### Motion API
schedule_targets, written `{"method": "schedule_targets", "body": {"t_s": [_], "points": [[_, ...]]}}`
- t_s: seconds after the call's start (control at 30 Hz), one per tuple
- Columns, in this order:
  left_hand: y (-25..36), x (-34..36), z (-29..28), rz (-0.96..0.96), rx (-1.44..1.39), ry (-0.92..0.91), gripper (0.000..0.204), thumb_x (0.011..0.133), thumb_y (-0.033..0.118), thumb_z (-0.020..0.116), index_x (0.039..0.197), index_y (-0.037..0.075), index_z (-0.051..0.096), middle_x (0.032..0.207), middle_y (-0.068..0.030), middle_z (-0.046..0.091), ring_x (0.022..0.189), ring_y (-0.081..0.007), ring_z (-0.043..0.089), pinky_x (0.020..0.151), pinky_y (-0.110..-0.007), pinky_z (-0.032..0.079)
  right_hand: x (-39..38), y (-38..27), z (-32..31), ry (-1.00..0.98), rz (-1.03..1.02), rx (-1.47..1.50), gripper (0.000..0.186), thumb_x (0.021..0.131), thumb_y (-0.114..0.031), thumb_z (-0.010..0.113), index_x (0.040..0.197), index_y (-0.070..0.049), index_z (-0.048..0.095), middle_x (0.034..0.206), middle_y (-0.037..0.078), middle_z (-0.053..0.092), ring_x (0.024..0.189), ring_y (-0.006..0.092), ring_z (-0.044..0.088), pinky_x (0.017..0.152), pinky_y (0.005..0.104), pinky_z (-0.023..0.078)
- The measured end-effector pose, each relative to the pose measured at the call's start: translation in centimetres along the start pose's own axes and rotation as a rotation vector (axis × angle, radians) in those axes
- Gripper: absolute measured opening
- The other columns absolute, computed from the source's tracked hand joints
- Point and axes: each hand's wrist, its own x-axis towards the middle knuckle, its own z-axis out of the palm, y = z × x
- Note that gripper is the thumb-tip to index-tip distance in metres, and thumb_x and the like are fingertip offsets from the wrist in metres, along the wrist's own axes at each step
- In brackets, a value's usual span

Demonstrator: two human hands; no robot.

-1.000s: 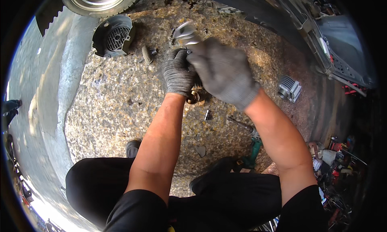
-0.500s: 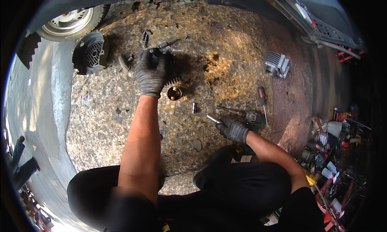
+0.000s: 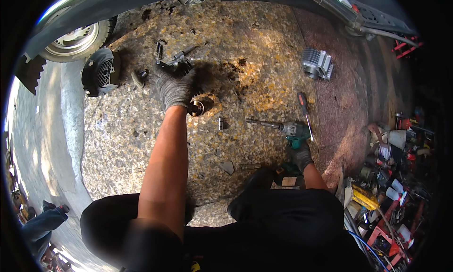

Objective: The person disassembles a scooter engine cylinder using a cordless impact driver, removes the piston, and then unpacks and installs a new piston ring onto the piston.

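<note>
My left hand (image 3: 173, 88), in a grey knit glove, grips the top of a dark engine part (image 3: 197, 85) on the speckled ground; the palm hides much of it. A piston (image 3: 196, 108) sticks out of its near side. My gloved right hand (image 3: 300, 156) is closed round the handle of a green and grey cordless impact wrench (image 3: 295, 129), whose long bit points left. A short chrome socket (image 3: 220, 123) stands between the two hands. Nearer to me lies a metal tube-shaped socket (image 3: 250, 167), beside a flat grey scrap (image 3: 227, 167).
A screwdriver (image 3: 304, 109) lies just beyond the wrench, and a finned cylinder (image 3: 317, 64) farther right. Past my left hand are a fan cover (image 3: 101, 72), a round metal part (image 3: 138, 78) and a wheel (image 3: 78, 40). Cluttered tools and containers (image 3: 387, 187) fill the right side.
My right hand has let go of the metal tube-shaped socket, now on the ground, and has moved right onto the impact wrench's handle. My left hand stays at the engine part, its fingers shifted slightly.
</note>
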Motion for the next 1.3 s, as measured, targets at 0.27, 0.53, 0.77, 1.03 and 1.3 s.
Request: {"method": "schedule_targets", "body": {"t_s": [0.27, 0.53, 0.77, 1.03, 1.3], "points": [[-2.2, -1.0, -0.2, 0.237, -0.125, 0.400, 0.085, 0.070, 0.034, 0.084, 0.135, -0.001, 0.041, 0.126, -0.0253, 0.052, 0.119, -0.0349, 0.051, 0.101, -0.042, 0.042, -6.3, -13.7, 5.0, -0.221, -0.088, -0.214, 0.033, 0.075, -0.003, 0.070, 0.106, -0.007, 0.061, 0.093, 0.001, 0.060, 0.086, 0.0147, 0.059, 0.069, 0.0307, 0.051], [1.5, -10.5, 0.2, -0.025, -1.076, -0.646, 0.037, 0.091, 0.031, 0.065, 0.115, 0.004, 0.058, 0.089, -0.0057, 0.062, 0.075, -0.0140, 0.059, 0.064, -0.032, 0.052, -8.1, -18.8, 10.6, -0.283, -0.200, -0.056, 0.032, 0.072, -0.004, 0.075, 0.100, -0.007, 0.059, 0.083, 0.000, 0.059, 0.072, 0.0143, 0.060, 0.063, 0.0307, 0.052], [6.0, -14.6, 1.1, 0.008, -1.276, -0.669, 0.028, 0.092, 0.018, 0.064, 0.114, 0.002, 0.058, 0.088, -0.0060, 0.062, 0.077, -0.0108, 0.057, 0.066, -0.027, 0.049, -8.9, -16.4, 12.9, -0.266, -0.087, 0.094, 0.034, 0.069, 0.000, 0.075, 0.100, -0.003, 0.062, 0.078, 0.005, 0.064, 0.063, 0.0192, 0.064, 0.054, 0.0324, 0.054], [6.2, -15.8, 1.4, 0.319, -0.748, -0.440, 0.009, 0.095, 0.009, 0.061, 0.100, 0.001, 0.059, 0.083, -0.0051, 0.060, 0.073, -0.0097, 0.055, 0.065, -0.026, 0.047, -9.1, -14.7, 13.0, -0.299, 0.063, 0.189, 0.034, 0.065, -0.001, 0.076, 0.095, -0.004, 0.060, 0.073, 0.006, 0.062, 0.061, 0.0204, 0.063, 0.052, 0.0340, 0.054], [5.5, -16.4, 1.8, 0.433, -0.521, -0.315, 0.009, 0.096, 0.010, 0.060, 0.099, 0.002, 0.057, 0.078, -0.0059, 0.060, 0.069, -0.0098, 0.056, 0.061, -0.027, 0.046, -9.5, -11.6, 13.1, -0.347, 0.224, 0.351, 0.035, 0.066, -0.001, 0.077, 0.095, -0.004, 0.058, 0.072, 0.009, 0.063, 0.056, 0.0259, 0.064, 0.052, 0.0380, 0.056]]}}
